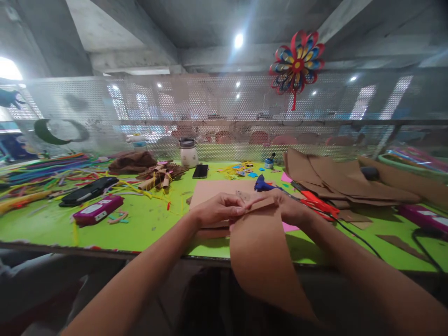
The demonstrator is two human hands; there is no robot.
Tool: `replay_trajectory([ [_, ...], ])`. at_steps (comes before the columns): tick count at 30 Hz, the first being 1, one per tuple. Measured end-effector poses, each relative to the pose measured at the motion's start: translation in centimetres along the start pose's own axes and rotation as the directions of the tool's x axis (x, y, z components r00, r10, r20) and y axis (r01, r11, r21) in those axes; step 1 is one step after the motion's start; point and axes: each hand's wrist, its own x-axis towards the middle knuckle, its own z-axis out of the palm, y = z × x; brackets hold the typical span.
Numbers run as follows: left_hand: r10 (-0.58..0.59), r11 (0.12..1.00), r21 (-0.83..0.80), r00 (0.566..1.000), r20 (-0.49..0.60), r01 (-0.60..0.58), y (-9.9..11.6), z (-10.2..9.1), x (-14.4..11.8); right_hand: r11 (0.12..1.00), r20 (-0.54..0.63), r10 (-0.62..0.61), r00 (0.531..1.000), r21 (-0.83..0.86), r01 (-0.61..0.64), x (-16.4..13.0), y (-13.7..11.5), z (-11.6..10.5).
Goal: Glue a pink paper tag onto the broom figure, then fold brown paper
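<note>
My left hand [217, 210] and my right hand [287, 207] both pinch the top edge of a brown paper sheet [262, 261]. The sheet curves down over the front edge of the green table [147, 224] toward me. Under the hands lies a flat brown cardboard piece [217, 190]. A blue glue gun [263, 185] rests just beyond my right hand. Red-handled scissors [317, 203] lie to its right.
A stack of brown paper sheets [336, 179] is at the right. A pink case [98, 210], a black case [88, 190], a phone [200, 171], a white jar [189, 154], colourful strips [45, 170] and a black cable [360, 238] lie about. A paper flower [297, 63] hangs on the mesh screen.
</note>
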Motion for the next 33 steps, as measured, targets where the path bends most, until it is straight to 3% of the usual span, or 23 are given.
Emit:
replay_trajectory([
  [4,-0.071,0.997,0.034,0.996,0.046,0.07,-0.2,0.5,0.1,0.992,-0.079,-0.089,0.993,-0.093,0.082,0.0,0.0,0.0],
  [7,-0.084,0.99,0.116,0.996,0.037,0.08,-0.1,0.2,0.1,0.99,-0.142,-0.083,0.986,-0.121,0.066,0.0,-0.1,-0.1],
  [10,-0.011,0.988,0.154,0.994,-0.106,0.027,-0.2,-1.0,0.4,0.99,-0.173,0.026,0.985,-0.129,-0.049,0.1,-0.1,-0.2],
  [12,0.047,0.983,0.182,0.968,-0.248,-0.001,-0.3,-1.7,0.6,0.97,-0.133,0.14,0.981,-0.182,-0.163,0.2,0.0,-0.2],
  [14,0.068,0.975,0.222,0.936,-0.345,0.011,-0.3,-2.1,0.8,0.923,-0.098,0.198,0.975,-0.315,-0.219,0.3,0.1,-0.3],
  [16,0.078,0.954,0.297,0.928,-0.364,0.036,-0.1,-1.9,0.8,0.854,-0.086,0.173,0.981,-0.484,-0.193,0.5,0.2,-0.4],
  [23,0.11,0.729,0.683,0.976,-0.186,0.048,-0.2,-0.4,0.8,0.592,-0.121,0.116,0.986,-0.788,-0.167,1.4,0.9,-0.9],
  [27,0.111,0.593,0.796,0.967,-0.229,0.121,-0.7,-1.0,0.9,0.481,-0.128,0.051,0.99,-0.866,-0.137,2.1,2.5,-0.7],
  [33,0.014,0.507,0.817,0.945,-0.325,0.274,-0.8,-1.6,0.5,0.432,-0.142,-0.109,0.984,-0.898,-0.082,2.1,5.0,-0.5],
])
